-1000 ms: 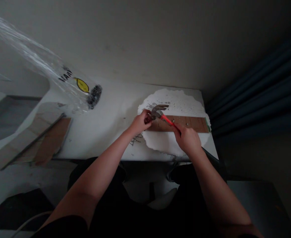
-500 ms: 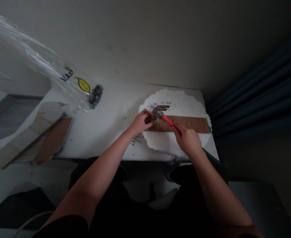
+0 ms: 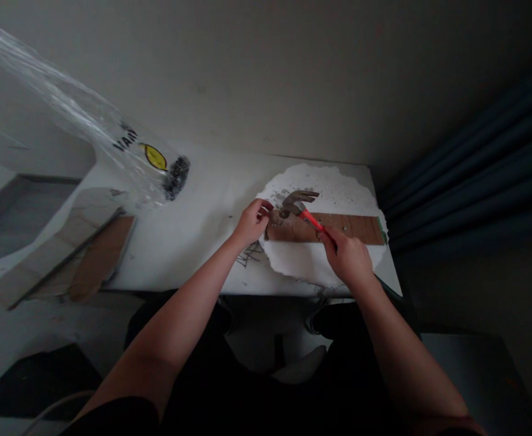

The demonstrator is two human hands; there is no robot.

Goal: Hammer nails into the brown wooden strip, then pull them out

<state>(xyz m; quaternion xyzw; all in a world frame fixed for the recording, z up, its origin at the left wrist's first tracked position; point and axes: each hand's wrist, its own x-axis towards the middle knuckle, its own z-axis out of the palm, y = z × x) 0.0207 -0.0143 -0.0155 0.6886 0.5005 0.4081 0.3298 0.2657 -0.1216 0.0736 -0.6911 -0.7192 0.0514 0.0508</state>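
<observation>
My right hand [image 3: 348,257] grips the red handle of a claw hammer [image 3: 298,204], whose metal head hangs just over the left end of a brown wooden board [image 3: 333,228]. The board lies across a round white foam slab [image 3: 322,181] on a white table [image 3: 202,224]. My left hand [image 3: 250,222] is pinched closed at the board's left end, right under the hammer head; what it pinches is too small to make out. A small pile of nails [image 3: 248,256] lies on the table just below that hand.
A clear plastic bag [image 3: 111,142] with dark contents and a yellow label lies at the table's left. Brown boards [image 3: 72,251] lean off the left front corner. A dark curtain [image 3: 474,163] hangs at the right; a wall closes the back.
The hammer head has shifted slightly right and up off the board's end. My left hand has stayed pinched at that end.
</observation>
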